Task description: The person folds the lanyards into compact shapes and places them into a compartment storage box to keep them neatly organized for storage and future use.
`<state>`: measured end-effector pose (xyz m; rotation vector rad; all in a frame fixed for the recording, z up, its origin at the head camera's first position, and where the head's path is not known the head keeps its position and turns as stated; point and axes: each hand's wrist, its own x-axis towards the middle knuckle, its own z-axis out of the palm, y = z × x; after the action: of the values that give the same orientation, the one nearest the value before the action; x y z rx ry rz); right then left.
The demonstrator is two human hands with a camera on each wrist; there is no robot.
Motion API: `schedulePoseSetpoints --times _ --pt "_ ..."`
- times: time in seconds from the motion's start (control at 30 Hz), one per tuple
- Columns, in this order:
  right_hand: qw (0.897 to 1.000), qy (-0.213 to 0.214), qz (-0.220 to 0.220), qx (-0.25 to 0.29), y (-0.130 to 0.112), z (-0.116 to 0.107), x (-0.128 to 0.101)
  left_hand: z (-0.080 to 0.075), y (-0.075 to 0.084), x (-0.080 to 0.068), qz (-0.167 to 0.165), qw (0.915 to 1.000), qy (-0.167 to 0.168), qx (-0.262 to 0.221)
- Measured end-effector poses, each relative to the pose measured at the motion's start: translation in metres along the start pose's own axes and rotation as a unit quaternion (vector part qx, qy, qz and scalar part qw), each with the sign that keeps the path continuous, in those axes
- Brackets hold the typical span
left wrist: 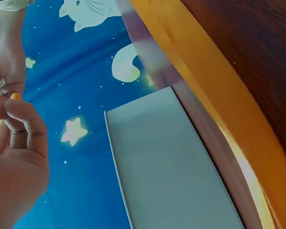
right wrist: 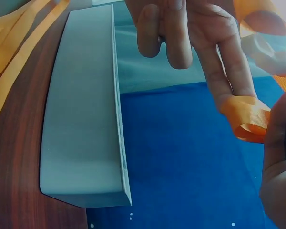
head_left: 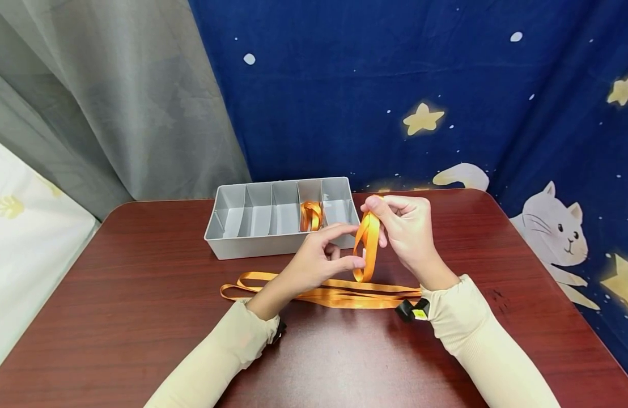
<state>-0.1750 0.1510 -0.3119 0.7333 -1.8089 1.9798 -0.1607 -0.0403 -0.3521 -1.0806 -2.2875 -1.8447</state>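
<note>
An orange ribbon loop point(head_left: 367, 246) is held upright above the table between both hands. My right hand point(head_left: 403, 226) pinches its top, the ribbon point(right wrist: 248, 119) wrapped over a fingertip. My left hand point(head_left: 326, 255) pinches the loop's lower part with thumb and forefinger. The rest of the ribbon point(head_left: 339, 292) lies in long flat strands on the table under my hands, also seen as a strand point(left wrist: 219, 90) in the left wrist view. Another coiled orange ribbon point(head_left: 311, 215) sits in a compartment of the grey divided tray point(head_left: 227, 235).
The grey tray point(right wrist: 81, 119) stands just beyond my hands on the dark red wooden table point(head_left: 140, 317). A blue star-and-cat curtain point(head_left: 446, 85) and a grey curtain point(head_left: 115, 102) hang behind. The table's edges lie close at right and left.
</note>
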Motion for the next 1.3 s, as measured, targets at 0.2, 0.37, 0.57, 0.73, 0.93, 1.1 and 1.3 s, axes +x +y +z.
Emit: schedulePoseSetpoints --times 0.2,0.37,0.57,0.73,0.93,1.1,1.3 --pt "1.000 0.013 0.006 0.008 -0.005 0.002 0.004 0.004 0.004 -0.001 0.020 0.9994 0.022 0.016" --pt "0.999 0.021 0.027 0.011 -0.006 0.004 0.005 0.012 0.007 -0.003 0.023 0.9964 0.056 0.059" --pt "0.997 0.019 0.070 0.014 -0.006 0.005 0.004 0.021 0.009 -0.004 0.015 0.9878 0.104 0.114" --pt "0.993 0.015 0.112 0.019 -0.009 0.005 0.002 0.023 0.007 -0.003 0.018 0.9849 0.129 0.114" --pt "0.989 0.004 0.145 0.039 -0.012 0.004 0.000 0.022 0.004 -0.003 0.018 0.9852 0.138 0.101" --pt "0.986 -0.009 0.155 0.058 -0.011 0.004 -0.001 0.023 0.002 -0.003 0.032 0.9846 0.145 0.092" --pt "0.984 -0.016 0.164 0.061 -0.014 0.005 0.000 0.022 0.000 -0.003 0.022 0.9895 0.129 0.061"
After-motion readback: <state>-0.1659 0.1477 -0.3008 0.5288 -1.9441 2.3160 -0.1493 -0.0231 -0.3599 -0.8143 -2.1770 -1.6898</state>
